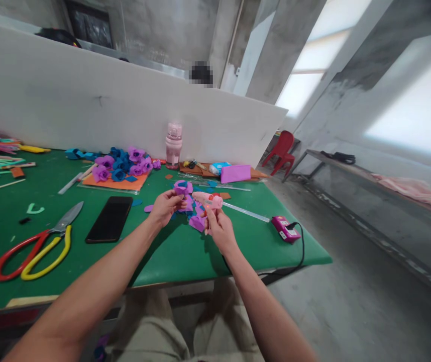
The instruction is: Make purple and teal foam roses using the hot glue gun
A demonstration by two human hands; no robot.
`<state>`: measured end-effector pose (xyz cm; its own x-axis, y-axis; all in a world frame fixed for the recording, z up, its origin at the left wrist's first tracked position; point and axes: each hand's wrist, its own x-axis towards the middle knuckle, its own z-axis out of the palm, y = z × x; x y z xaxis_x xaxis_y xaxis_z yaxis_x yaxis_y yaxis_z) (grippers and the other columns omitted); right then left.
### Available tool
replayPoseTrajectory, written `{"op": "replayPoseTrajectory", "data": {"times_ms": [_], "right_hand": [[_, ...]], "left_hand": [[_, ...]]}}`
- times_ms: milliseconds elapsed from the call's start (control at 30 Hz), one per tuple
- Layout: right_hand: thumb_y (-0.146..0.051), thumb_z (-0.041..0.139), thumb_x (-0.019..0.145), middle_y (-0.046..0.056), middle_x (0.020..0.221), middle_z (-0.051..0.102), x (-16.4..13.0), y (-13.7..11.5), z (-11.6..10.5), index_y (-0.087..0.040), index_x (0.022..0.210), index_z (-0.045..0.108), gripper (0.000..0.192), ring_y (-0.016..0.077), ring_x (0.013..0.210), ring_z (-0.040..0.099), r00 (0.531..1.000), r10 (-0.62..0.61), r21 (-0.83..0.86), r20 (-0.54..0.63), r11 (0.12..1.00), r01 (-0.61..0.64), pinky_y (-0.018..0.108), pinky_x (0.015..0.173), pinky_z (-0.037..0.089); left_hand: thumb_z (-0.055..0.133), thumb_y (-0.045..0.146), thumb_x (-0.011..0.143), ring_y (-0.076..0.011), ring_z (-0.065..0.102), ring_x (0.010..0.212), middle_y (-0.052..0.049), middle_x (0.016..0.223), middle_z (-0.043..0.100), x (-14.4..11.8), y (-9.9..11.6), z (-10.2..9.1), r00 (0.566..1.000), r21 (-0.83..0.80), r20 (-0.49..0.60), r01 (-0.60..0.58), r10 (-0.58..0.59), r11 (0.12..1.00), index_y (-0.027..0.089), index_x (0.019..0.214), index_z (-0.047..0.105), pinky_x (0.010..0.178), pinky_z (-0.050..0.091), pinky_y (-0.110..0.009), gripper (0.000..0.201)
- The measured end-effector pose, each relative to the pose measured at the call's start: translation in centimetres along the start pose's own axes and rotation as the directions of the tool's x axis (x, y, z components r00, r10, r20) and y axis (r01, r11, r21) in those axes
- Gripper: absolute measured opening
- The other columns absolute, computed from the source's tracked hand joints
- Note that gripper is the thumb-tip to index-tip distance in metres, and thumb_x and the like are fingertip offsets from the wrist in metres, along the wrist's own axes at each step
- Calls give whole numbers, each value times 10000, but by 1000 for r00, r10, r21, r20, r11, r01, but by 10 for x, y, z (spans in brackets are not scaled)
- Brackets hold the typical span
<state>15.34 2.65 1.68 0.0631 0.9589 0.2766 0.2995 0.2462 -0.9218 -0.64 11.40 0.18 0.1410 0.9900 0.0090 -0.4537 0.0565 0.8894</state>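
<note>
My right hand (218,225) is wrapped round a pink hot glue gun (210,200), whose nozzle points left. A long clear glue stick (247,212) sticks out of its back end. In my left hand (167,205) a purple and blue paper flower (183,187) is pinched, close to the gun's tip. Whether the nozzle touches the paper I cannot tell. Below and between the hands lie loose purple paper petals (197,222) and blue pieces, partly hidden by my fingers.
On the green table (170,256) lie a black phone (110,219) and large scissors (45,244) to the left. Finished paper flowers (119,165) and a pink bottle (174,146) stand along the white partition (125,105). A corded purple power socket (285,230) sits near the right edge.
</note>
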Motion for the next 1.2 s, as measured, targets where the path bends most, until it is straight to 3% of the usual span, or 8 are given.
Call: {"op": "replayPoseTrajectory", "data": {"times_ms": [1200], "right_hand": [[-490,366,883,-49,487,467,2,2,4,-205,770,521,343,112,416,471,999,-35,-78,-14,996,34,234,507,420]], "left_hand": [[794,269,520,-113,586,529,-18,631,644,0,0,1,1000,5,11,2,-2,1000,124,762,631,558,484,-260,326]]}}
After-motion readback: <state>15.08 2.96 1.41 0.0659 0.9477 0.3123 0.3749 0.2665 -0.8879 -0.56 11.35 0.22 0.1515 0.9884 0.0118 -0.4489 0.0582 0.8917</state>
